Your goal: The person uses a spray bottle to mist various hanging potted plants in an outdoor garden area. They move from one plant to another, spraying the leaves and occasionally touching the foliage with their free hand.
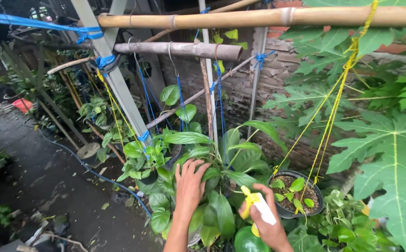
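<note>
My left hand (190,186) lies spread on the broad green leaves of a hanging leafy plant (221,172), fingers apart and touching the foliage. My right hand (270,224) grips a yellow and white spray bottle (257,205) with a green body low in the frame, held just right of that plant. A black hanging pot (317,193) with soil and small seedlings hangs on yellow strings immediately right of the sprayer.
Bamboo poles (259,17) run overhead, tied with blue and yellow cord. Large papaya leaves (394,154) fill the right side against a brick wall. A wet paved path (35,172) with a blue hose (95,172) lies to the left. More hanging plants (142,158) sit behind.
</note>
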